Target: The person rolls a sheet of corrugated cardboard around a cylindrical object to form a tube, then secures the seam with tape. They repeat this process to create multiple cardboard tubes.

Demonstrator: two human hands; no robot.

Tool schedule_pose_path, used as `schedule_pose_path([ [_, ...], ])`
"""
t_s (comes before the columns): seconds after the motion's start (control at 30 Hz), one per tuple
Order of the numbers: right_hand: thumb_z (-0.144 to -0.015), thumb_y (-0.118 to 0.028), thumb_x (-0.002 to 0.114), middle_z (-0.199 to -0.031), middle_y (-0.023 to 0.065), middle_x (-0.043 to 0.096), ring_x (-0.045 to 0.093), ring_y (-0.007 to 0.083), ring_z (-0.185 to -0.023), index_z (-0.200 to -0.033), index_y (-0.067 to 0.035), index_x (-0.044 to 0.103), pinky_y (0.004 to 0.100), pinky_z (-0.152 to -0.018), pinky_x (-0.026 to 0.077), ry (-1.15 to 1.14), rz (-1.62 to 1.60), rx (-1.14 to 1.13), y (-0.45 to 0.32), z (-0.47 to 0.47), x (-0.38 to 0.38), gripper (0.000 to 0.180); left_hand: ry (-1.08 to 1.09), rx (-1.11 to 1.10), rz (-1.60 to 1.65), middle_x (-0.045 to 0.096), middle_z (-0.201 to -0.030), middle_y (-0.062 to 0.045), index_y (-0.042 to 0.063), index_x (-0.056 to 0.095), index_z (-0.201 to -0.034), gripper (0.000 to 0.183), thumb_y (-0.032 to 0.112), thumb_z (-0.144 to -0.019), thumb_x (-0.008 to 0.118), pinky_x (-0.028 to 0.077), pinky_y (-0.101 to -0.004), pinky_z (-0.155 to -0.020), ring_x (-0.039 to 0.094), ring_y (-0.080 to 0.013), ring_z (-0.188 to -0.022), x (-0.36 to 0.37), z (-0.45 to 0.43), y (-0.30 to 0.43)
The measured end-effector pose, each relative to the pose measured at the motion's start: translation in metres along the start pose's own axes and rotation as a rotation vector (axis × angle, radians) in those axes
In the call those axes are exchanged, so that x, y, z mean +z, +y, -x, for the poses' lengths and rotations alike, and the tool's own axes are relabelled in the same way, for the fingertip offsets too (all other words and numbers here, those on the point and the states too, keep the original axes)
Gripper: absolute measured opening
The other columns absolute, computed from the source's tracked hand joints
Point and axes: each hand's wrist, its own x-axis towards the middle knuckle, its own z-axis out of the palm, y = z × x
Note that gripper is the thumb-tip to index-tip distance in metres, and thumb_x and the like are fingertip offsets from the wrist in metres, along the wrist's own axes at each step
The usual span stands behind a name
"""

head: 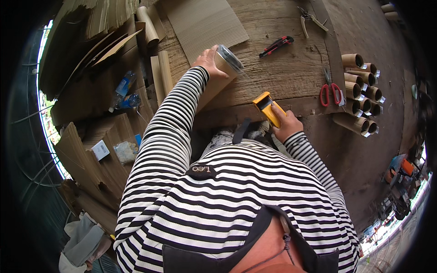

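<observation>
My left hand (211, 65) is closed around a brown cardboard tube with a clear rim (230, 57) at its upper end; a strand of clear film seems to trail from it. In my right hand (289, 124), at the near edge of the wooden table (290, 76), is a yellow tape dispenser (268, 109). A black and red utility knife (276, 46) lies beyond it on the wood. Red-handled scissors (330, 88) rest at the table's right edge, and pruning shears (311, 22) lie at the far right.
A corrugated cardboard sheet (208, 25) covers part of the tabletop's far side. Stacked cardboard tubes (353, 90) stand beyond the right edge. Flat cardboard (85, 61) and plastic bottles (125, 84) are at the left, beside narrow corrugated strips (160, 75).
</observation>
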Motion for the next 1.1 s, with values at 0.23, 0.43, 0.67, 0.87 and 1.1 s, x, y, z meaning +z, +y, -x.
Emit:
schedule_pose_path([
  [0.23,-0.087,-0.029,0.071,-0.111,0.0192,0.062,0.068,0.0371,-0.102,-0.146,-0.037,0.048,0.0471,-0.089,0.055,-0.084,0.053,0.002,-0.052,-0.129,0.01,0.064,-0.223,0.284,0.353,0.037,-0.158,-0.019,0.01,0.023,-0.16,0.132,0.048,-0.056,0.095,0.03,-0.0417,-0.121,0.037,-0.0325,-0.146,-0.017,-0.082,-0.078],
  [0.43,-0.082,-0.027,0.074,-0.103,0.0168,0.062,0.068,0.0366,-0.094,-0.142,-0.034,0.053,0.0465,-0.082,0.056,0.05,-0.041,-0.049,-0.053,-0.148,0.025,0.065,-0.274,0.28,0.468,0.046,-0.149,-0.019,0.003,0.024,-0.158,0.125,0.044,-0.061,0.092,0.033,-0.0413,-0.118,0.043,-0.0308,-0.14,-0.012,-0.104,-0.095],
  [0.67,-0.08,-0.028,0.076,-0.098,0.0164,0.062,0.067,0.0348,-0.086,-0.142,-0.026,0.057,0.0432,-0.079,0.056,0.049,-0.087,0.03,0.008,-0.003,0.017,0.064,-0.769,0.383,1.026,0.034,-0.161,-0.017,0.002,0.021,-0.161,0.12,0.052,-0.073,0.085,0.02,-0.0407,-0.123,0.027,-0.0262,-0.15,0.121,-0.061,-0.039],
  [0.87,-0.079,-0.021,0.077,-0.099,0.0138,0.061,0.067,0.0327,-0.089,-0.144,-0.029,0.055,0.0412,-0.08,0.057,0.181,-0.123,-0.075,-0.017,-0.021,0.031,0.07,-0.102,0.425,0.324,0.026,-0.163,-0.016,0.013,0.023,-0.161,0.11,0.047,-0.076,0.084,0.022,-0.0443,-0.125,0.025,-0.0323,-0.152,0.084,0.001,-0.03],
  [1.1,-0.078,-0.029,0.079,-0.101,0.0157,0.062,0.069,0.0352,-0.089,-0.142,-0.036,0.054,0.0453,-0.078,0.057,0.274,-0.117,-0.172,-0.056,-0.046,-0.013,0.069,0.253,-0.038,-0.209,0.019,-0.164,-0.014,0.015,0.013,-0.162,0.124,0.067,-0.07,0.078,0.018,-0.0553,-0.122,0.021,-0.0348,-0.15,0.065,0.047,0.044],
])
